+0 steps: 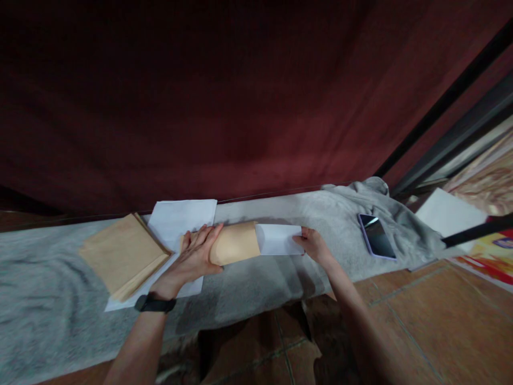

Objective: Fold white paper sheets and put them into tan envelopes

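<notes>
A brown paper envelope (237, 242) lies lengthwise before me on the grey cloth. My left hand (199, 251) grips its left end, fingers over the top and thumb along the near edge. From the envelope's right end sticks a folded white sheet of paper (278, 239), partly inside it. My right hand (312, 245) pinches the outer end of that sheet. Left of my left hand is a stack of brown envelopes (126, 256), which rests partly on white paper sheets (182, 213). How far the folded sheet reaches into the envelope is hidden.
A phone (377, 236) with a purple edge lies to the right on the grey cloth (256, 294). Behind the cloth hangs a dark red curtain (240, 107). Dark metal bars (452, 91), a white sheet (451, 213) and a tiled floor (449, 321) are at the right.
</notes>
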Available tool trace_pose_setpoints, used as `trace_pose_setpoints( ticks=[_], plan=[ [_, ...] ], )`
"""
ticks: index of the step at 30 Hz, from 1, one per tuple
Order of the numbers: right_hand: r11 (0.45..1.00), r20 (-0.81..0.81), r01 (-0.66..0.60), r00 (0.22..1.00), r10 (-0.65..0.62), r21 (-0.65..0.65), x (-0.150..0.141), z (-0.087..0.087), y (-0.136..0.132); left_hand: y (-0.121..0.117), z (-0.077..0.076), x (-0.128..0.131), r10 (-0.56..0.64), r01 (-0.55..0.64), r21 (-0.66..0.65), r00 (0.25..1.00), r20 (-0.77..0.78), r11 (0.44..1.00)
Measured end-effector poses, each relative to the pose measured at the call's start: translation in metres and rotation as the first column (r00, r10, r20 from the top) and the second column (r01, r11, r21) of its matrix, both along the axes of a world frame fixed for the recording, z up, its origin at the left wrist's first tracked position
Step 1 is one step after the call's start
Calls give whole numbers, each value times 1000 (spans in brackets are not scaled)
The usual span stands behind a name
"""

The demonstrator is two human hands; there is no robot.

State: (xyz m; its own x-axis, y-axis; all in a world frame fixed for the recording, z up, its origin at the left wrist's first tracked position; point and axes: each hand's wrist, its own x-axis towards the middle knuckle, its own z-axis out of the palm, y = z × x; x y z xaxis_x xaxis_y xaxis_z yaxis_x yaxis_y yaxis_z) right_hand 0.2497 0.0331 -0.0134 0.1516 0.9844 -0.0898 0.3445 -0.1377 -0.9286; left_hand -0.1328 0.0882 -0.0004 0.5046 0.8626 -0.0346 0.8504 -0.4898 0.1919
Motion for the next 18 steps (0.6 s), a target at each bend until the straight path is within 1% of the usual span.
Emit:
trace_pose_setpoints(
  ticks=[5, 9, 10, 13, 14, 16, 18],
  plan=[
    [1000, -44, -24, 999, 24, 4, -6, -4, -1, -2, 4, 8, -27, 28, -11, 999, 35, 1000],
    [999, -51, -17, 999, 18, 33, -28, -7, -2, -6, 10, 24, -91, 90, 10, 992, 87, 996],
    [998, -46, -22, 999, 24, 62, -35, -7, -4, -7, 11, 28, -107, 106, 15, 990, 92, 994],
    [977, -23, -63, 997, 69, 203, -55, -6, -7, -9, 12, 39, -137, 136, 10, 987, 87, 991],
    [972, -29, -69, 997, 78, 224, -60, -7, -8, -10, 12, 42, -138, 139, 1, 987, 81, 990],
    [983, -96, -54, 993, 71, 174, -65, -9, -9, -11, 12, 45, -137, 139, -19, 988, 72, 990],
    [997, -184, -32, 982, 44, 70, -65, -12, -8, -12, 12, 45, -136, 139, -39, 988, 75, 989]
  ],
)
